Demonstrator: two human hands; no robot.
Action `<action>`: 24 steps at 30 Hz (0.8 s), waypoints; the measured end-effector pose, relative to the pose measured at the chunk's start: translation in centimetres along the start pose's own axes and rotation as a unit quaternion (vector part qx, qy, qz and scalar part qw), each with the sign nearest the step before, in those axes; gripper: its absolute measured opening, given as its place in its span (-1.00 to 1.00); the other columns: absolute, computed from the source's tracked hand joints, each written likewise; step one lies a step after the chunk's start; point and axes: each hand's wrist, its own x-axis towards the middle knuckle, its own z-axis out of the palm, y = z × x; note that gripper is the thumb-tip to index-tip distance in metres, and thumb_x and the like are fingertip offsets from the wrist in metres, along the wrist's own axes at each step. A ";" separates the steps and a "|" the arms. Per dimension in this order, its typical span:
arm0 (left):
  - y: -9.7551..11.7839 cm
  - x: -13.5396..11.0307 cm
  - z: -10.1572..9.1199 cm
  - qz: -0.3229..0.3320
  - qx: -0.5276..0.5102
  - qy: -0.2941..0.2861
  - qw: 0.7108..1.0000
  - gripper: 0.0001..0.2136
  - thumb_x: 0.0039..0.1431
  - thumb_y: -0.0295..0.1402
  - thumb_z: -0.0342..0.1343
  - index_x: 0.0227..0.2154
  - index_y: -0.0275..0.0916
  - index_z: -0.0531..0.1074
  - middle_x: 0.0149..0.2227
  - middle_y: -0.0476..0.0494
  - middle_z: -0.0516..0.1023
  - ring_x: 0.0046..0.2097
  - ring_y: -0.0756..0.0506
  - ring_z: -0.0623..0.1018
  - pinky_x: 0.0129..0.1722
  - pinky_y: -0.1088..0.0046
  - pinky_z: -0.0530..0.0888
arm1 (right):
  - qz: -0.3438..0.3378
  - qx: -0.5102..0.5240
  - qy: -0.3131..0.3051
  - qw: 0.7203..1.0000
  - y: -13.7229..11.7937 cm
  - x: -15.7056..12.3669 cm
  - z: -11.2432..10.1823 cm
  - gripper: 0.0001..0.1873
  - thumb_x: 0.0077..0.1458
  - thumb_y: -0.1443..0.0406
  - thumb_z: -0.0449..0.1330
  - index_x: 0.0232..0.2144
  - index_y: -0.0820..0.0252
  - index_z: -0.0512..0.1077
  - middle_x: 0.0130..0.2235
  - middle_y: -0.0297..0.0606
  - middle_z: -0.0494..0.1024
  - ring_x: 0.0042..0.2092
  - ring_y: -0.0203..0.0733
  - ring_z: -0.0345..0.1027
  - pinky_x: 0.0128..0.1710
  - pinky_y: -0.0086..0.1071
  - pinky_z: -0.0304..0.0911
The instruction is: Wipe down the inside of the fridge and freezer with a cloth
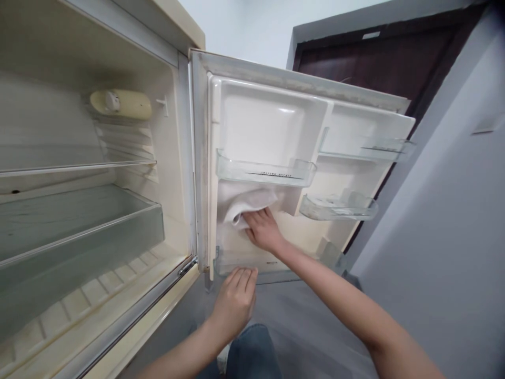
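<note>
My right hand point(263, 229) presses a white cloth point(243, 204) against the inner panel of the open fridge door point(272, 118), just below a clear door shelf point(265, 172). Its fingers are curled on the cloth. My left hand point(235, 300) hangs lower, near the bottom edge of the door, with fingers held together and slightly bent, holding nothing I can see.
The fridge interior point(79, 210) on the left has glass shelves and a clear drawer, with a thermostat dial point(120, 103) at the top. More clear door bins point(339, 208) sit to the right. A dark door point(394, 63) and grey wall stand behind. Grey floor lies below.
</note>
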 end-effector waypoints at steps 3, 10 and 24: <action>-0.9 -0.2 -0.7 0.020 -0.022 -0.035 0.999 -0.60 0.09 -0.54 0.01 0.04 -0.35 0.36 -0.09 -0.19 0.63 -0.08 -0.13 0.57 0.02 0.23 0.53 | -0.169 0.037 -0.081 0.982 -0.3 -3.1 2.0 -0.68 0.14 0.40 0.06 -0.08 0.29 0.48 -0.12 -0.12 0.56 0.08 -0.06 0.31 0.24 -0.07 0.03; -2.5 -1.5 -1.5 -0.033 -0.007 -0.037 0.999 -0.65 0.14 -0.51 0.01 0.01 -0.28 0.36 -0.07 -0.15 0.61 -0.05 -0.14 0.54 0.04 0.18 0.45 | -0.131 -0.006 -0.048 0.990 2.2 -1.5 -1.1 -0.68 0.13 0.44 0.02 -0.18 0.24 0.53 -0.17 -0.08 0.57 0.09 0.01 0.30 0.26 0.06 -0.01; -2.0 -1.6 -0.5 -0.089 -0.058 -0.020 0.994 -0.71 0.13 -0.53 0.01 -0.07 -0.22 0.39 -0.17 -0.08 0.63 -0.12 -0.10 0.57 0.06 0.13 0.43 | -0.105 -0.022 -0.084 0.991 0.1 -3.7 0.9 -0.57 0.14 0.43 0.04 0.06 0.27 0.41 0.02 -0.03 0.50 0.21 0.07 0.17 0.30 0.06 -0.10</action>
